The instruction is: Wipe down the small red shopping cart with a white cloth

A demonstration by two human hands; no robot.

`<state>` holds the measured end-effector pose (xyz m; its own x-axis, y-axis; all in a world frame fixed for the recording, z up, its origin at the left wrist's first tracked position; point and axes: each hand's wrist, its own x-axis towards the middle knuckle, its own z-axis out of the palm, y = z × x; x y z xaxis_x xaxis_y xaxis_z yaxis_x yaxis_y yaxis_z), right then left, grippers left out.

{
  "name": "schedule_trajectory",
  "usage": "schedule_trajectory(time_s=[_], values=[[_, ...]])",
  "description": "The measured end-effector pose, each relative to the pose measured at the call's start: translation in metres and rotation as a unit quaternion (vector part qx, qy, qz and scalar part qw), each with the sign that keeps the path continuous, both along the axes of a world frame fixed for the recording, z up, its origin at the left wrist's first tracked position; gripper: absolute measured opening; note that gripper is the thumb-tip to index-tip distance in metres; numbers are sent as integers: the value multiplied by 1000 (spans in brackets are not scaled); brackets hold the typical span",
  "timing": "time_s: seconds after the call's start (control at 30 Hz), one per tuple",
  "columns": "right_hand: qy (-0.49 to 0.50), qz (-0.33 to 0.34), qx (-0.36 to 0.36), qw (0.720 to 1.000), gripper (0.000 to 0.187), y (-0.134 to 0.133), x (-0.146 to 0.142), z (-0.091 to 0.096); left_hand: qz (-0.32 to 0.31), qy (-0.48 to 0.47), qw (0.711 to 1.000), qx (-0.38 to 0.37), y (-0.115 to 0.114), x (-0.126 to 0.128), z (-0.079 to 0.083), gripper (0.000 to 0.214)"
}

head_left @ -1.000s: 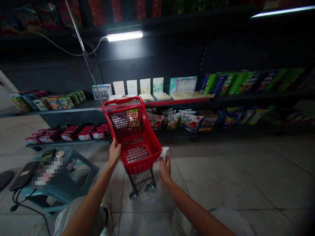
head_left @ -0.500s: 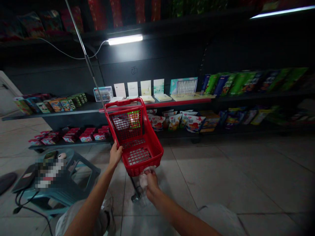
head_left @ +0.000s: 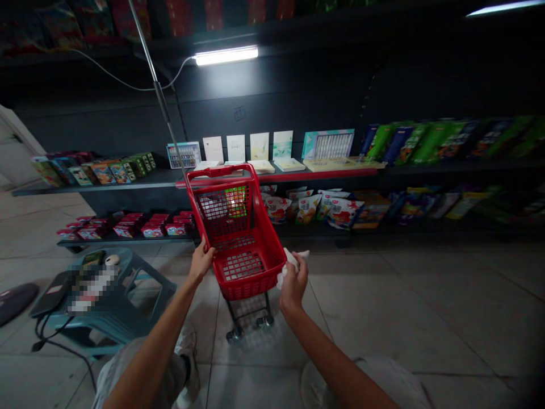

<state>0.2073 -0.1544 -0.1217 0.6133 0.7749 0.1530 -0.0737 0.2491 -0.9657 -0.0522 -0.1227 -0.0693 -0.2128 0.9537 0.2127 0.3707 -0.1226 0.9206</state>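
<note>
A small red shopping cart (head_left: 240, 238) with a mesh basket and little wheels stands on the tiled floor in front of me. My left hand (head_left: 201, 260) grips the basket's left rim, fingers closed on it. My right hand (head_left: 293, 279) is closed on a crumpled white cloth (head_left: 293, 262) and presses it against the basket's right outer side. The basket looks empty inside. Both my forearms reach up from the bottom of the view, with my knees showing below.
Dark shelves (head_left: 323, 170) along the back hold cards, boxes and snack bags. A teal plastic stool (head_left: 111, 295) with devices and cables on it stands at the left. A metal pole (head_left: 159, 96) slants up behind the cart. Open tiled floor (head_left: 404, 295) stretches to the right.
My right hand with the cloth went from the basket's right side down under its front edge, then back up to the right side. The left hand kept hold of the rim.
</note>
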Motion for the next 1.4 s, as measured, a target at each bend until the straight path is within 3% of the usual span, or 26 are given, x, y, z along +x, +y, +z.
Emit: schedule_trajectory(time_s=[0.1, 0.2, 0.3, 0.4, 0.6, 0.77, 0.97, 1.07, 1.13, 1.23, 1.4], values=[[-197, 9, 75, 978, 40, 9, 11, 14, -7, -1, 1000, -2, -2, -4, 3, 62], [-376, 91, 115, 915, 39, 18, 23, 29, -16, 5, 1000, -9, -5, -11, 6, 66], [-462, 142, 116, 868, 46, 25, 33, 35, -36, 22, 999, -7, -9, -21, 7, 68], [-478, 172, 95, 856, 50, 33, 39, 31, -64, 43, 997, 9, -11, -32, 4, 68], [-437, 215, 72, 871, 54, 52, 37, 17, -77, 92, 993, -2, -12, -50, -2, 73], [-448, 207, 74, 867, 56, 88, 39, 22, -15, 156, 984, -88, -18, -42, 10, 67], [-492, 159, 81, 852, 61, 175, 47, 54, 4, 242, 963, -119, -21, -33, 22, 37], [-504, 108, 77, 853, 59, 204, 43, 71, 18, 286, 947, -144, -16, -36, 25, 27], [-515, 67, 83, 850, 54, 209, 37, 83, 26, 285, 945, -156, -11, -38, 26, 25], [-542, 41, 114, 832, 49, 201, 18, 101, 31, 216, 967, -130, -1, -37, 27, 33], [-542, 81, 193, 814, 46, 203, -37, 136, 1, 139, 989, -46, 9, -28, 31, 55]])
